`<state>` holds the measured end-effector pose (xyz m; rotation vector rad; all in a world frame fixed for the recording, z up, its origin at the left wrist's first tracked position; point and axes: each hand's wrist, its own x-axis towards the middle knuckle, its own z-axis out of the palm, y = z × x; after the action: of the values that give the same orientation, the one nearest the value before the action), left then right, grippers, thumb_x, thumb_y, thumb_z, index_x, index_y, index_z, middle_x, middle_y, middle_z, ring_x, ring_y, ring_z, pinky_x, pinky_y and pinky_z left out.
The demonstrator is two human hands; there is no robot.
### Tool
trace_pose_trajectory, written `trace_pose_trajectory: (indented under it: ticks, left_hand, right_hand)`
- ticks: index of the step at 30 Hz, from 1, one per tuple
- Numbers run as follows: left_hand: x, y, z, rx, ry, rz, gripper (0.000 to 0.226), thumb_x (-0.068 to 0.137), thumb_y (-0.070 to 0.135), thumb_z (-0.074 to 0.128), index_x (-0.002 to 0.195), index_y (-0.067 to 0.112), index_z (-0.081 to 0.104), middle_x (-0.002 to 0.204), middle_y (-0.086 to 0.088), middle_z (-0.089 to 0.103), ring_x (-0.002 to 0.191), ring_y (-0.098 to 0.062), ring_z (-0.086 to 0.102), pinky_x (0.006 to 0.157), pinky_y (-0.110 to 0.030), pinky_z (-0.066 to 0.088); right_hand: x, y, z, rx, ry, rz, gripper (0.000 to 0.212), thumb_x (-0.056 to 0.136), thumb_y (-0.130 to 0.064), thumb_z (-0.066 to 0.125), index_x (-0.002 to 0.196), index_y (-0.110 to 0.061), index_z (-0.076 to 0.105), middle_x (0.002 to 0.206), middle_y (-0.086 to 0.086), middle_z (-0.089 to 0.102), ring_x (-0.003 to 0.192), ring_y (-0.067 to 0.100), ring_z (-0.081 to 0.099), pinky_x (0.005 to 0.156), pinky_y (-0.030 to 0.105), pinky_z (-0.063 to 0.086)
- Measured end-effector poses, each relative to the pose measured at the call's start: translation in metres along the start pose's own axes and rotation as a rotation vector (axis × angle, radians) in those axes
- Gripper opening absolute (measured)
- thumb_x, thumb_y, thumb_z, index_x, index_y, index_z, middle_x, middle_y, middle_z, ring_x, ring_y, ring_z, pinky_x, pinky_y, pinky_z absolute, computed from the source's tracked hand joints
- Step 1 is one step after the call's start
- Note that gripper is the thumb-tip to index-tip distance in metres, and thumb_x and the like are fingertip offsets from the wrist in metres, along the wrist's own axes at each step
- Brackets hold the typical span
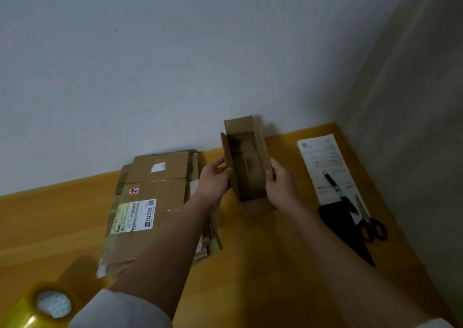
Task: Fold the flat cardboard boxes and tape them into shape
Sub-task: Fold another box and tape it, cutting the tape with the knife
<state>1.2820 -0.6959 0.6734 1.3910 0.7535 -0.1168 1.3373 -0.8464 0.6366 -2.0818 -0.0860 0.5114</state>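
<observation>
Left hand (pixel 216 180) and right hand (pixel 280 184) are gripping opposite sides of a small cardboard box (pixel 246 162), holding it above the yellow surface (pixel 45 227) with its open end facing the camera. Flat cardboard boxes (pixel 150 202) are lying to its left; tape roll (pixel 42 305) is sitting nearest; scissors (pixel 370 225) and pen (pixel 333 181) are lying at right.

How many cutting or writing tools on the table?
2. A black-handled pair of scissors at the right edge, and a black pen lying on the white printed sheet just beyond them. Others could be hidden.
</observation>
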Motion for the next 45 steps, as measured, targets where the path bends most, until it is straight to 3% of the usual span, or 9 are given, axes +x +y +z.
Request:
trace_pose_trajectory:
  ticks: [5, 9, 13, 17, 20, 25, 30, 35, 45]
  left_hand:
    - [0.014, 0.005, -0.01, 0.153, 0.137, 0.038, 0.045, 0.098, 0.008, 0.052, 0.142, 0.014, 0.044, 0.133, -0.006, 0.056, 0.112, -0.018, 0.058, 0.083, -0.025, 0.052]
    - [0.0, 0.005, -0.051, 0.339, 0.368, 0.143, 0.033, 0.096, 0.001, 0.047, 0.126, 0.008, 0.059, 0.116, -0.003, 0.063, 0.096, -0.012, 0.061, 0.077, -0.022, 0.049]
    - [-0.019, -0.003, -0.104, 0.414, 0.6, 0.111, 0.036, 0.091, -0.004, 0.046, 0.123, 0.006, 0.061, 0.118, -0.008, 0.063, 0.101, -0.018, 0.055, 0.084, -0.031, 0.045]
    - [-0.042, -0.017, -0.146, 0.482, 0.665, 0.031, 0.039, 0.092, 0.001, 0.049, 0.131, 0.003, 0.054, 0.129, -0.015, 0.056, 0.099, -0.025, 0.056, 0.077, -0.035, 0.048]
    - [-0.058, -0.028, -0.166, 0.491, 0.639, -0.097, 0.046, 0.091, 0.001, 0.051, 0.137, 0.0, 0.046, 0.128, -0.021, 0.055, 0.093, -0.028, 0.059, 0.057, -0.028, 0.044]
    - [-0.073, -0.047, -0.19, 0.348, 0.53, -0.22, 0.044, 0.09, 0.0, 0.054, 0.134, -0.004, 0.046, 0.104, -0.015, 0.057, 0.086, -0.026, 0.057, 0.069, -0.036, 0.049]
    - [-0.082, -0.061, -0.216, 0.132, 0.42, -0.254, 0.045, 0.092, 0.005, 0.055, 0.135, 0.003, 0.045, 0.108, -0.011, 0.059, 0.081, -0.021, 0.054, 0.061, -0.031, 0.045]
    - [-0.097, -0.071, -0.253, 0.098, 0.188, -0.265, 0.042, 0.094, 0.012, 0.056, 0.134, 0.007, 0.047, 0.115, -0.007, 0.056, 0.103, -0.026, 0.052, 0.083, -0.042, 0.043]
    - [-0.161, -0.007, -0.335, 0.084, -0.009, -0.006, 0.084, 0.085, 0.055, 0.065, 0.153, 0.03, 0.021, 0.148, -0.007, 0.042, 0.125, -0.033, 0.047, 0.099, -0.055, 0.045]
  right_hand:
    - [0.025, -0.021, -0.004, -0.033, 0.016, 0.028, 0.054, 0.105, -0.026, 0.039, 0.155, -0.028, 0.019, 0.152, 0.005, 0.039, 0.135, 0.025, 0.042, 0.099, 0.034, 0.042]
    - [0.011, -0.038, 0.008, -0.106, 0.205, -0.108, 0.048, 0.102, -0.013, 0.043, 0.148, -0.02, 0.036, 0.15, 0.003, 0.042, 0.138, 0.02, 0.038, 0.112, 0.033, 0.036]
    - [-0.016, -0.058, 0.039, -0.088, 0.227, -0.368, 0.041, 0.096, 0.0, 0.045, 0.133, -0.016, 0.054, 0.136, 0.002, 0.052, 0.126, 0.013, 0.046, 0.103, 0.02, 0.036]
    - [-0.048, -0.064, 0.078, -0.15, -0.068, -0.351, 0.036, 0.098, -0.006, 0.048, 0.129, -0.02, 0.056, 0.126, -0.007, 0.055, 0.113, 0.002, 0.05, 0.082, 0.004, 0.038]
    - [-0.07, -0.059, 0.105, -0.199, -0.324, -0.19, 0.035, 0.1, -0.012, 0.047, 0.135, -0.017, 0.051, 0.131, -0.001, 0.055, 0.116, 0.01, 0.054, 0.081, 0.011, 0.044]
    - [-0.093, -0.054, 0.134, -0.127, -0.438, -0.004, 0.029, 0.101, -0.018, 0.049, 0.129, -0.018, 0.055, 0.125, 0.0, 0.059, 0.098, 0.007, 0.052, 0.066, 0.01, 0.039]
    - [-0.11, -0.057, 0.16, -0.007, -0.354, 0.123, 0.031, 0.096, -0.025, 0.059, 0.126, -0.019, 0.058, 0.119, -0.002, 0.063, 0.103, 0.015, 0.059, 0.084, 0.028, 0.052]
    - [-0.14, -0.083, 0.188, 0.149, -0.139, 0.141, 0.025, 0.097, -0.018, 0.055, 0.12, -0.028, 0.056, 0.114, -0.007, 0.064, 0.1, 0.015, 0.062, 0.086, 0.04, 0.057]
    - [-0.236, -0.155, 0.221, 0.271, 0.012, -0.049, 0.028, 0.097, -0.005, 0.052, 0.111, -0.028, 0.054, 0.103, -0.013, 0.061, 0.092, 0.004, 0.06, 0.068, 0.023, 0.053]
